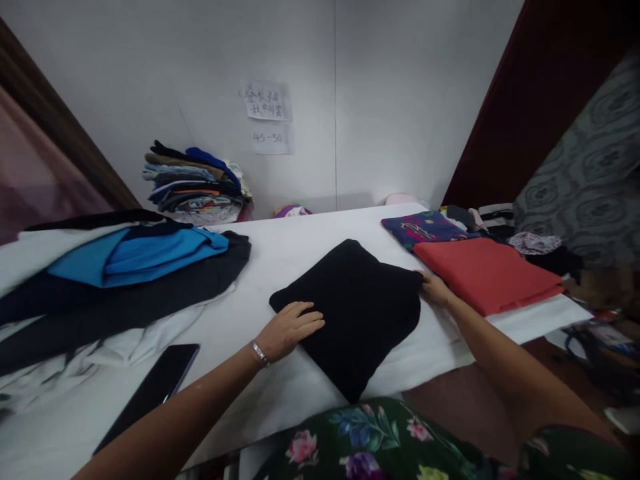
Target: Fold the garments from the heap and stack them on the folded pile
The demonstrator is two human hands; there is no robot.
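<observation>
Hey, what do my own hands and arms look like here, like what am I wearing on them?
Your left hand has no glove, and a silver-coloured band circles that wrist. Your right hand is ungloved too. A dark green sleeve shows on your right arm; your left sleeve is out of view.

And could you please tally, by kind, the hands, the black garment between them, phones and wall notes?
Left hand and right hand: 2
Black garment between them: 1
Phone: 1
Upper wall note and lower wall note: 2
Total: 6
</observation>
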